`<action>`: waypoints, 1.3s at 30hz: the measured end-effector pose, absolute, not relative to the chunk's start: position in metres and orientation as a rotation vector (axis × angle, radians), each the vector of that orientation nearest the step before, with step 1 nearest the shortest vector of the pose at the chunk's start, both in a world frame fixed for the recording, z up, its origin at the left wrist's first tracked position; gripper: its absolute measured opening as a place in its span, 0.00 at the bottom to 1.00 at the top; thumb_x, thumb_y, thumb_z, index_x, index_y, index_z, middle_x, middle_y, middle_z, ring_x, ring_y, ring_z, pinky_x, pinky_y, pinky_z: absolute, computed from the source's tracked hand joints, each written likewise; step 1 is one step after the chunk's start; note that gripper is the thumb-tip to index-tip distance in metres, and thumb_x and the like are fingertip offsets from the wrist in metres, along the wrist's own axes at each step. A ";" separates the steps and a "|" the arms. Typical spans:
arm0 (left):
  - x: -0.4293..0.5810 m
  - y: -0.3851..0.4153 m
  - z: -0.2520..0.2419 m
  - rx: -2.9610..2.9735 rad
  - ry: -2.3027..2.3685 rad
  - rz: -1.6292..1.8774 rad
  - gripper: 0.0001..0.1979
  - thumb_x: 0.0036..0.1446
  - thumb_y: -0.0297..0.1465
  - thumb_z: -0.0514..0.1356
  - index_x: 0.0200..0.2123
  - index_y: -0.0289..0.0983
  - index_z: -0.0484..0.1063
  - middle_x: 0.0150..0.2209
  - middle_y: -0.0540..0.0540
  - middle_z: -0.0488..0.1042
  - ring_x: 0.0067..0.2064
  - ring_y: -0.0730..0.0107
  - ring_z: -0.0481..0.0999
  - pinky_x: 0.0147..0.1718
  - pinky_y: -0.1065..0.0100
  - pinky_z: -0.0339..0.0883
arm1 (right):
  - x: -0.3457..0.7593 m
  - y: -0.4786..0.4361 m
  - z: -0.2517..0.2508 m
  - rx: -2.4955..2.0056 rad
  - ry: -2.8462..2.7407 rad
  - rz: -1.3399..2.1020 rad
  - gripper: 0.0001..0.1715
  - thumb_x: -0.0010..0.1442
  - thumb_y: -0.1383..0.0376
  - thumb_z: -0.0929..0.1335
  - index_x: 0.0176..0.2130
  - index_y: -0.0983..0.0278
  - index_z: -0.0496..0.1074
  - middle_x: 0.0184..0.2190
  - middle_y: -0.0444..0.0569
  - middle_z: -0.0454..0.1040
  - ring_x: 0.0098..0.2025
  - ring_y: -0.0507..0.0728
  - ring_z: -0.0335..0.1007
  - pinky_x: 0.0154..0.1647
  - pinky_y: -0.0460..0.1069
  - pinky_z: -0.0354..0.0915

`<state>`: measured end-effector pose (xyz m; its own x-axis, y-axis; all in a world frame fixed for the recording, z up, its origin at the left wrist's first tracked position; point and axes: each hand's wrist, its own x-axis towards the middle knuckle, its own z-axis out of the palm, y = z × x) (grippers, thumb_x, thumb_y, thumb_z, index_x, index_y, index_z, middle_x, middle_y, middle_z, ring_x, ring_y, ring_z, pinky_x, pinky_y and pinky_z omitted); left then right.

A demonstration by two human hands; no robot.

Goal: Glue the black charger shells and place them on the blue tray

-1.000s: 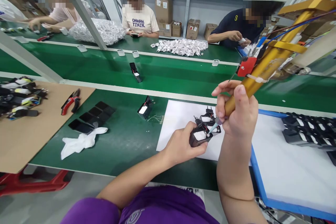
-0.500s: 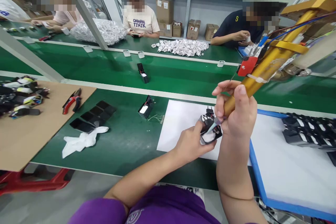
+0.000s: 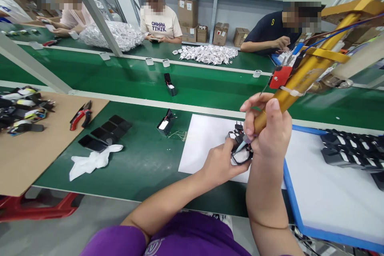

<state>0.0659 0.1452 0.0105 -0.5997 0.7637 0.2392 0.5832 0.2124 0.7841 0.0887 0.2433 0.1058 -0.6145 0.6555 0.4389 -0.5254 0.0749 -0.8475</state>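
Note:
My left hand [image 3: 220, 160] is closed around an open black plastic adapter case [image 3: 242, 157], tilted over the white sheet [image 3: 198, 144]. Inside the case a white piece and some wiring show, and plug pins stick up at its far end. My right hand [image 3: 268, 128] grips a gold glue dispenser [image 3: 288, 92] that slants down from the upper right. Its pale narrow nozzle [image 3: 241, 146] points into the case; whether the tip touches anything inside I cannot make out. A second open adapter case [image 3: 166, 123] stands on the green table to the left.
Black covers [image 3: 105, 132], a white cloth [image 3: 94, 162] and red-handled pliers [image 3: 81, 116] lie left. At right, a blue-edged tray [image 3: 336, 196] holds rows of black cases [image 3: 351, 148]. Beyond runs a green conveyor belt [image 3: 126, 80] carrying another case [image 3: 169, 85]; several co-workers sit behind it.
The case and small white pieces on the belt have moved right. The nozzle stays in the case, and my hands have barely shifted. The right-hand co-worker's hands have changed position.

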 end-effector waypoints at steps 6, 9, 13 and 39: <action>0.038 0.135 0.007 1.267 2.415 1.124 0.19 0.53 0.41 0.62 0.44 0.42 0.61 0.38 0.47 0.79 0.36 0.59 0.80 0.32 0.66 0.69 | 0.085 0.250 0.104 -0.161 -1.474 1.651 0.19 0.59 0.46 0.65 0.38 0.56 0.74 0.30 0.46 0.71 0.13 0.46 0.52 0.08 0.45 0.44; 0.004 0.130 -0.002 1.109 2.567 0.971 0.19 0.56 0.43 0.60 0.46 0.41 0.60 0.34 0.47 0.79 0.34 0.57 0.80 0.32 0.64 0.69 | 0.083 0.256 0.102 -0.167 -1.468 1.635 0.18 0.60 0.47 0.65 0.37 0.57 0.74 0.30 0.46 0.71 0.13 0.46 0.52 0.09 0.45 0.43; -0.036 0.146 -0.021 1.077 2.491 1.069 0.21 0.55 0.40 0.62 0.47 0.38 0.61 0.43 0.40 0.76 0.45 0.52 0.77 0.41 0.59 0.69 | 0.080 0.264 0.099 -0.167 -1.450 1.615 0.17 0.60 0.48 0.65 0.37 0.58 0.73 0.29 0.46 0.71 0.13 0.46 0.52 0.08 0.44 0.42; -0.040 0.189 -0.052 1.526 1.854 1.154 0.45 0.40 0.41 0.72 0.61 0.37 0.59 0.53 0.38 0.71 0.55 0.48 0.69 0.53 0.52 0.63 | 0.080 0.268 0.096 -0.181 -1.385 1.669 0.19 0.58 0.51 0.68 0.39 0.65 0.72 0.29 0.44 0.72 0.13 0.44 0.54 0.08 0.42 0.46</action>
